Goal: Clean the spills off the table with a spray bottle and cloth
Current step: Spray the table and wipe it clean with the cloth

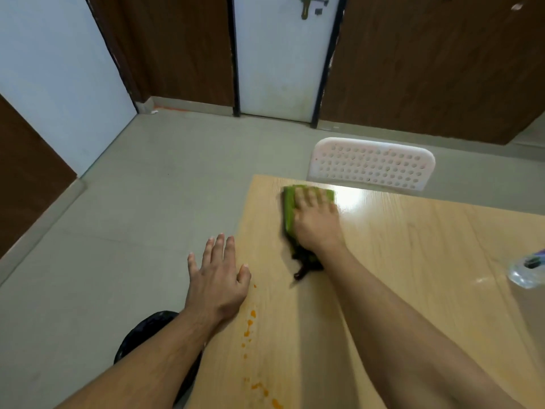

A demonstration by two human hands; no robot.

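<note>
A grey tiled floor is running up to brown panelling and a pale door behind the wooden worktop [413, 261]. In the head view, the right hand [317, 219] is pressing flat, fingers straight, on the green cloth [290, 208] near the worktop's far corner. The left hand [216, 280] is lying open at the near edge, holding nothing. The spray bottle [528, 268] is standing far right. Orange spills [250, 323] are dotting the near edge; wiping only far away risks missing them, or the left wrist smearing them.
</note>
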